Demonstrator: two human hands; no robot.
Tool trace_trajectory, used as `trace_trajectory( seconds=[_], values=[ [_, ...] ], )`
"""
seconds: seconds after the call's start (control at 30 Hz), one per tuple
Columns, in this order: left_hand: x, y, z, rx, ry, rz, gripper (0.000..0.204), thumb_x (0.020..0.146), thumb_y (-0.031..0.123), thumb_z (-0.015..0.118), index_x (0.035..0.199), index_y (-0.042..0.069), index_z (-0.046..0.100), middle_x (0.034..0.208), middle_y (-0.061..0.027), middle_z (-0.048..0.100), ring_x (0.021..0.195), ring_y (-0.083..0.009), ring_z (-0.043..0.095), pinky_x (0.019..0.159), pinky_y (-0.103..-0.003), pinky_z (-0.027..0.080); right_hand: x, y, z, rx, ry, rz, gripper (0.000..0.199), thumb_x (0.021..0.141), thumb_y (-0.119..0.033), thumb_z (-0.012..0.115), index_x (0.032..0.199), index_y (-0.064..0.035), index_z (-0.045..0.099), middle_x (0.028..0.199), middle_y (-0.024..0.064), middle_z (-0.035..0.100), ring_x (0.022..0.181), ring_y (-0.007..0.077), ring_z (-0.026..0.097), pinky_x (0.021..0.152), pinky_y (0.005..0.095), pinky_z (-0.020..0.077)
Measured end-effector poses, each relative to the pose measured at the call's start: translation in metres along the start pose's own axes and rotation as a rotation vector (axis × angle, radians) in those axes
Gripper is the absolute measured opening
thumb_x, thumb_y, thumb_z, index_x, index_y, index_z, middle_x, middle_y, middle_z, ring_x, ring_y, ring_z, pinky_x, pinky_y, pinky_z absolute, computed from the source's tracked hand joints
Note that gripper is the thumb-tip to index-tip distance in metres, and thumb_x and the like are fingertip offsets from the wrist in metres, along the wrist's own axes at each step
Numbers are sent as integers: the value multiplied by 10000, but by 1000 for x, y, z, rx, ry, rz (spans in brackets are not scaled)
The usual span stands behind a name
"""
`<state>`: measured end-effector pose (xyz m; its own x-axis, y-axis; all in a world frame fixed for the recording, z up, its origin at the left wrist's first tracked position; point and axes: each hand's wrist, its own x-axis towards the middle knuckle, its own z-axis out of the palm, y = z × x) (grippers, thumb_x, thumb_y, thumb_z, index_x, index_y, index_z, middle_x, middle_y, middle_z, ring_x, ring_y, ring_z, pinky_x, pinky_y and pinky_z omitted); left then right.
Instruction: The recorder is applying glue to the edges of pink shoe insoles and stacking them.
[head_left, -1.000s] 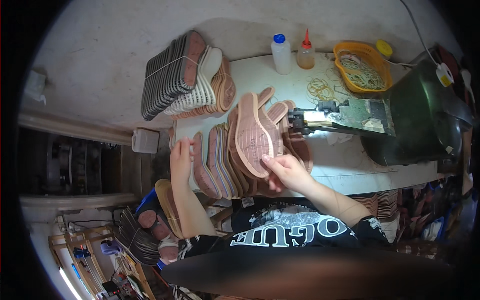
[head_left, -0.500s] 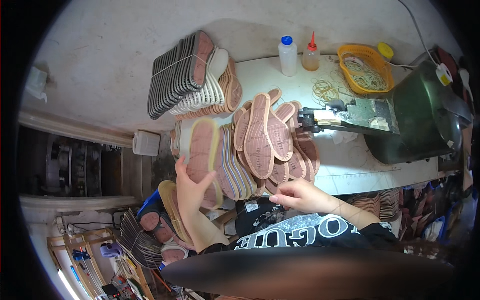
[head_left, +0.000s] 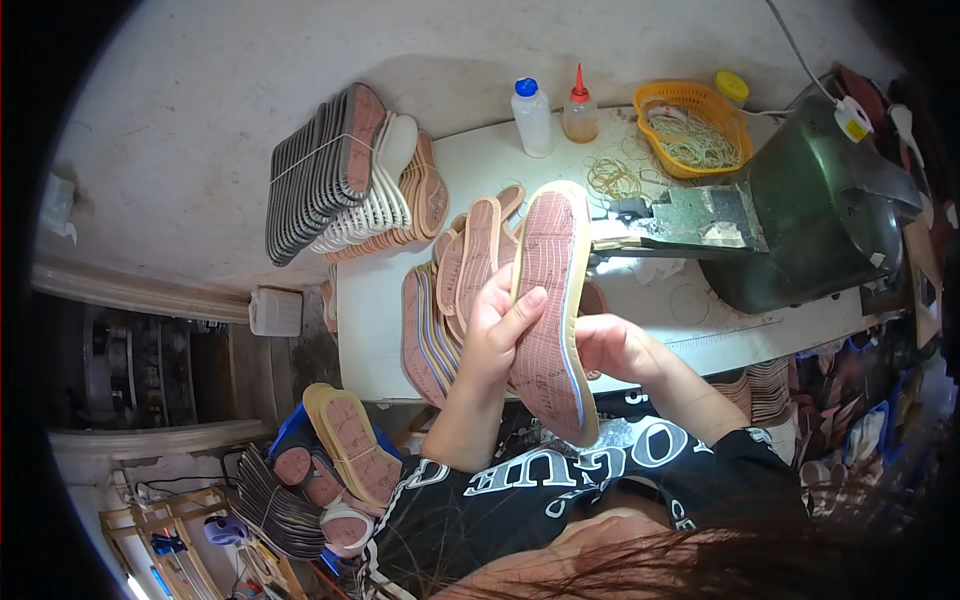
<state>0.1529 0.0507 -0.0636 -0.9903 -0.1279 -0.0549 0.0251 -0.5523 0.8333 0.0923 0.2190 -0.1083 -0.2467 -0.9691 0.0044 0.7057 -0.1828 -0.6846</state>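
I hold one pink shoe sole (head_left: 550, 300) with a yellow rim up in front of me, lengthwise over the table edge. My left hand (head_left: 498, 335) grips its left side, thumb on the face. My right hand (head_left: 612, 345) holds its right edge from behind. Below it, several more pink soles (head_left: 455, 270) lie fanned out on the white table (head_left: 380, 330).
A tied bundle of dark and pale soles (head_left: 345, 180) stands at the table's back left. Two bottles (head_left: 555, 110), a yellow basket of rubber bands (head_left: 695, 125) and a green sewing machine (head_left: 810, 220) sit at the right. More soles (head_left: 320, 470) lie on the floor at left.
My left hand has lifted a sole off the fanned pile and brought it to the middle. My right hand has come up from my lap and taken its other edge.
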Motion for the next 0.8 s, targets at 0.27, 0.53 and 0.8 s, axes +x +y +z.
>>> trace_trajectory(
  seconds=[0.27,0.53,0.8],
  values=[
    [10,-10,4,153,-45,44,389,870,67,647,1216,-4,483,1094,-84,629,971,-129,606,869,-270,476,2,-28,-23,-201,72,74,279,882,-244,664,905,33,643,798,65,669,729,130,641,656,262,533],
    [17,-15,-5,507,114,105,425,825,81,719,1181,2,500,1084,-80,633,982,-130,604,853,-282,490,0,-41,-15,-709,241,-48,196,920,-141,568,842,18,651,676,-7,596,612,39,509,557,240,447],
    [22,-4,9,475,47,138,653,700,64,797,1250,-12,454,1126,-80,596,1036,-147,577,927,-295,451,0,-58,-7,-362,137,138,252,865,-255,676,904,-6,670,705,9,636,681,82,622,642,241,524]
  ],
)
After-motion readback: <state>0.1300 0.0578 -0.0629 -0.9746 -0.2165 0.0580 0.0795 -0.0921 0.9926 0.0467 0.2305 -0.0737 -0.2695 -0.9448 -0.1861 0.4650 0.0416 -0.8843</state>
